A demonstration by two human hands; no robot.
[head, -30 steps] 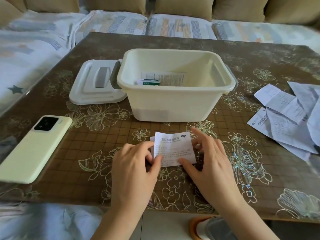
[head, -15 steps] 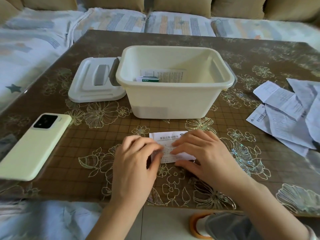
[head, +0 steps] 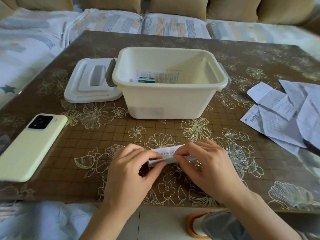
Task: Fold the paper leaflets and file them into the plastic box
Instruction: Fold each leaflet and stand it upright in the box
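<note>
A small white printed leaflet (head: 165, 156) lies folded into a narrow strip on the table's near middle. My left hand (head: 133, 168) pinches its left end and my right hand (head: 206, 163) pinches its right part, fingers curled over the fold. Behind them stands the cream plastic box (head: 169, 101), open, with folded leaflets (head: 155, 76) lying inside at the bottom. A heap of unfolded leaflets (head: 284, 111) is spread at the table's right edge.
The box's white lid (head: 90, 82) lies flat to the left of the box. A pale green phone (head: 29, 146) rests face down near the front left edge. A sofa with striped covers (head: 173, 25) borders the brown flowered table (head: 69, 161).
The leaflet has gone from a flat square sheet to a narrow folded strip. Both hands have closed in over it and now pinch its fold.
</note>
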